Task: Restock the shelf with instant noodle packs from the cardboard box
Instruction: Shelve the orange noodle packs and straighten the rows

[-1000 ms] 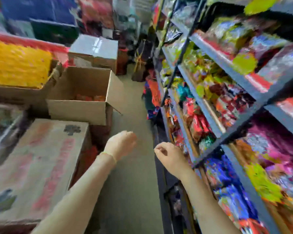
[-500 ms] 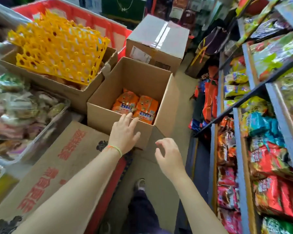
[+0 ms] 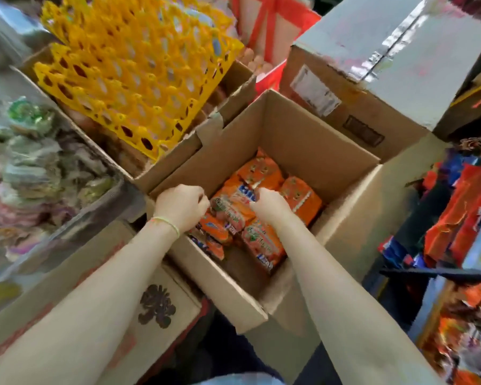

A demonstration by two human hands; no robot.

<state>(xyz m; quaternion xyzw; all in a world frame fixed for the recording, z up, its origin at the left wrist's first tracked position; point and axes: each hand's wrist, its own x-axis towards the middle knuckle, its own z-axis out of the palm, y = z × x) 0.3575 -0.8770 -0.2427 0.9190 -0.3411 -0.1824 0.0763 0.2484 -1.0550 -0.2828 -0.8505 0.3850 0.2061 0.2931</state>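
Orange plastic instant noodle packs [image 3: 264,240] lie stacked at the bottom of an open brown cardboard box [image 3: 303,134], which stands on the floor between other cartons. Both hands reach down into it. The left hand [image 3: 181,205], with a thin pale band at its wrist, has its fingers curled at the edge of a pack near the box's left wall; the right hand [image 3: 268,204] is curled over the top pack in the middle, its fingertips hidden, so whether either hand has a firm hold cannot be told for certain. Just left of the box, a yellow plastic egg tray [image 3: 134,73] rests tilted in another carton. Behind stands a sealed taped brown carton [image 3: 386,68]. Along the right edge, a dark metal shelf [image 3: 439,272] carries red and orange snack packets [image 3: 461,223].
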